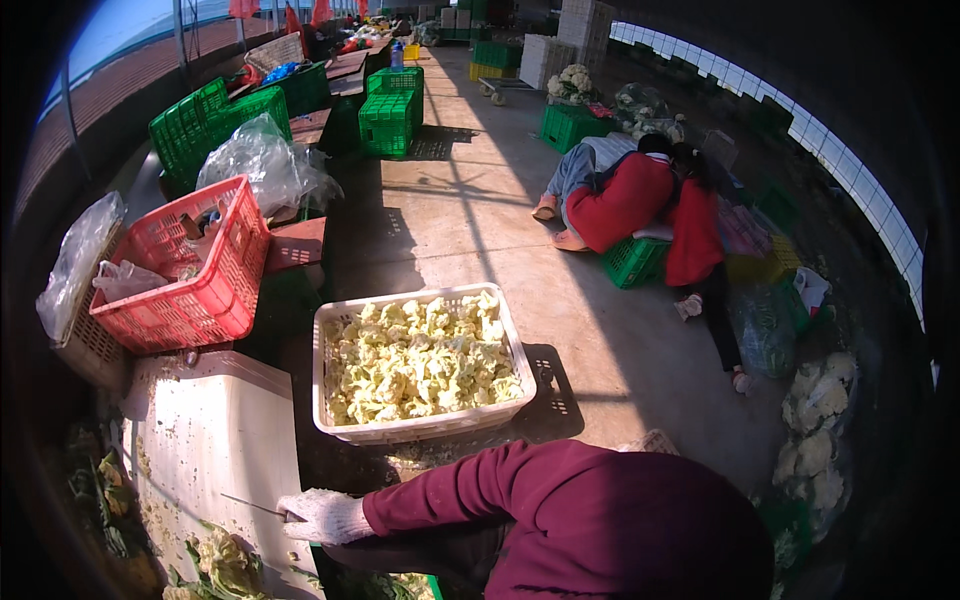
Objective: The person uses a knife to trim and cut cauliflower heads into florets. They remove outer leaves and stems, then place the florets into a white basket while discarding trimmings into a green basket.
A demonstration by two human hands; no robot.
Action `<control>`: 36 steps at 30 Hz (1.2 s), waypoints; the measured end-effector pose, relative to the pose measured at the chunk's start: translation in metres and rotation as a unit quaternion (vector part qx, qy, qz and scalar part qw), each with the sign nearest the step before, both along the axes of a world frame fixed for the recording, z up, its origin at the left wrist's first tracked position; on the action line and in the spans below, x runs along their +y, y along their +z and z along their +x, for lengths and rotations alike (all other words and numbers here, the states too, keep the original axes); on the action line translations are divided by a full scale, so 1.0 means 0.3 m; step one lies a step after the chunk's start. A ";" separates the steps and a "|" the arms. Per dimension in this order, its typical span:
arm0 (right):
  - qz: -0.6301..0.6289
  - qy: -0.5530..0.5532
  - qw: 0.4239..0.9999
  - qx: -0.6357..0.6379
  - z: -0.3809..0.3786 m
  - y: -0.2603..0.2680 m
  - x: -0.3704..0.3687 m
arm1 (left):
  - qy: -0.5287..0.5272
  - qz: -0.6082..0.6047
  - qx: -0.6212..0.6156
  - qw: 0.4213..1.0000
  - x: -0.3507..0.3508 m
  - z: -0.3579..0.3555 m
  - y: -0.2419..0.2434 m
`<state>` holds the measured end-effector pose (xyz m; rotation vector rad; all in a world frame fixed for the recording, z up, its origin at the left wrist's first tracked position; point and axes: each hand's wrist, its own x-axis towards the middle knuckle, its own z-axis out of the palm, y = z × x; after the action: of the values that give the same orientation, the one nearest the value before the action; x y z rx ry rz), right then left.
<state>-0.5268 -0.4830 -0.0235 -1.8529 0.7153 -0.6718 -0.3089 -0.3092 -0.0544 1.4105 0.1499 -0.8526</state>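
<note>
My right hand (pixel 324 516), in a whitish knitted glove and a maroon sleeve, is closed around a knife (pixel 251 503) with a thin blade, over the near part of a pale board (pixel 217 427). The blade points left across the board. Below it lies a piece of cauliflower with green leaves (pixel 225 559), among small scraps. My left hand is out of view. Beyond my arm stands a white plastic crate (pixel 424 431) full of cut cauliflower florets (pixel 420 360). More florets and leaves show at the bottom edge, beside my dark-clothed leg (pixel 427 547).
A red crate (pixel 202 307) holding bags stands behind the board. Leaves lie along the board's left side. Green crates (pixel 390 120) stand farther off. To the right, two people (pixel 630 195) in red tops are close together by a green crate. Bagged cauliflowers (pixel 817 442) lie at far right.
</note>
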 end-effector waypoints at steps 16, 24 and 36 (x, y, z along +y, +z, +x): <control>0.331 0.085 0.934 0.104 0.445 -0.009 0.092 | 0.068 0.093 -0.229 0.966 0.183 0.197 0.009; 0.340 0.091 0.927 0.131 0.473 -0.076 0.135 | -0.058 0.314 -0.554 0.769 -0.015 0.267 0.097; 0.090 0.099 0.986 0.094 0.638 -0.158 0.139 | -0.275 0.319 -0.578 0.699 -0.130 0.490 0.053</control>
<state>-0.3354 -0.4412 -0.0709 -1.8044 0.6785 -0.2958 -0.1619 -0.3481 -0.0387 2.4837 -1.1023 -0.1871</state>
